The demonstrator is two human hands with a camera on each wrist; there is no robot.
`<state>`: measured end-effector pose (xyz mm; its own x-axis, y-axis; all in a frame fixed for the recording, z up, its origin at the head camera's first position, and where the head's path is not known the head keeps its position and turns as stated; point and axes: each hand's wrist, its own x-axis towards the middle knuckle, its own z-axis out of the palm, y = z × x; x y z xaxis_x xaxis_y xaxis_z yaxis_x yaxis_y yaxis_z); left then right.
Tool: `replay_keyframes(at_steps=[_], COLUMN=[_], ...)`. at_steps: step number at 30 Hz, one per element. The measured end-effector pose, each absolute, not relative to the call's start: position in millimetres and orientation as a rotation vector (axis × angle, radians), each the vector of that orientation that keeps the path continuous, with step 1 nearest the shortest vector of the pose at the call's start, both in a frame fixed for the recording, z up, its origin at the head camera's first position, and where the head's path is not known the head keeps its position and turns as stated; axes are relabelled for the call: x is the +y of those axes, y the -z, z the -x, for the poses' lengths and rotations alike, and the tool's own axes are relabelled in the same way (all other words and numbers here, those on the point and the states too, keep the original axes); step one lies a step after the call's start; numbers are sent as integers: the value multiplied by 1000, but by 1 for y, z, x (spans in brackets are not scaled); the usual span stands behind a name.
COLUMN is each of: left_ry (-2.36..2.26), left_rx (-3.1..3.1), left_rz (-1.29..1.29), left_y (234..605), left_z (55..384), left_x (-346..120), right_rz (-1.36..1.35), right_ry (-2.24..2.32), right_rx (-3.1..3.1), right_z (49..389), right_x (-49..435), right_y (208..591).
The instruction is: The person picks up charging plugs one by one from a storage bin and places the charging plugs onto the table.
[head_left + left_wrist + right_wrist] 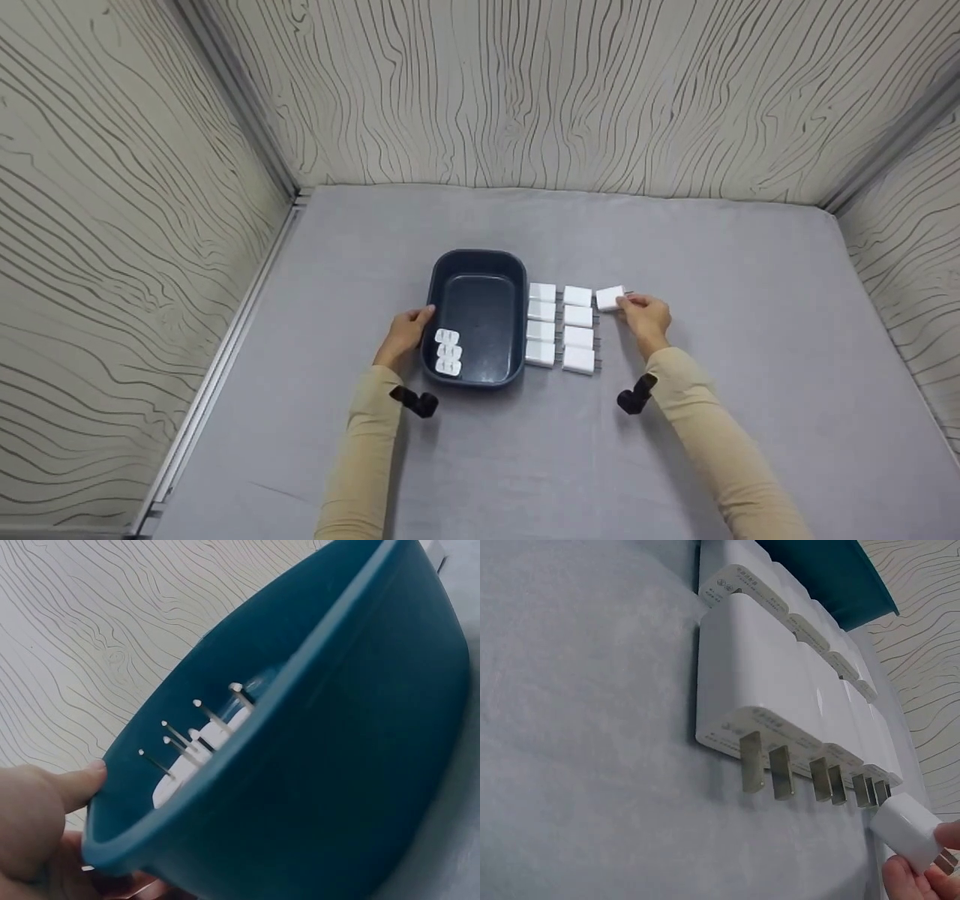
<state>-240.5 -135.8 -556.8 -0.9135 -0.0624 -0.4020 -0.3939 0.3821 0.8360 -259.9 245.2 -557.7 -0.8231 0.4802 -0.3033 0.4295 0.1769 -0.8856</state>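
My left hand point(406, 335) grips the left rim of a dark blue plastic basin point(480, 382), thumb over the edge and fingers outside. Three white plug adapters point(448, 351) stand in the basin's near left corner, prongs pointing up in the left wrist view. Between the thumb and fingers of my right hand point(646, 319) is a white charger plug point(610, 298), pinched at its prong end. It sits at the far right of two columns of similar white chargers point(761, 682), which lie on their sides with prongs pointing right.
The columns of chargers stand close against the basin's right wall. A grey cloth point(675, 247) covers the table. Wood-grain patterned panels point(510, 90) rise at the back and both sides. Each wrist carries a small black camera point(636, 395).
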Motion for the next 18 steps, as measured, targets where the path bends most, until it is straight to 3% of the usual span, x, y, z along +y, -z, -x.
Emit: replay_keyframes(at_steps=[18], left_ry=[-1510], left_rx=[2368], left_rz=[361], left_y=[559], left_z=[242], left_x=[-138], right_rz=[922], right_ry=[-1810], right_rx=[-2475], right_z=[258], right_x=[260], right_y=[566])
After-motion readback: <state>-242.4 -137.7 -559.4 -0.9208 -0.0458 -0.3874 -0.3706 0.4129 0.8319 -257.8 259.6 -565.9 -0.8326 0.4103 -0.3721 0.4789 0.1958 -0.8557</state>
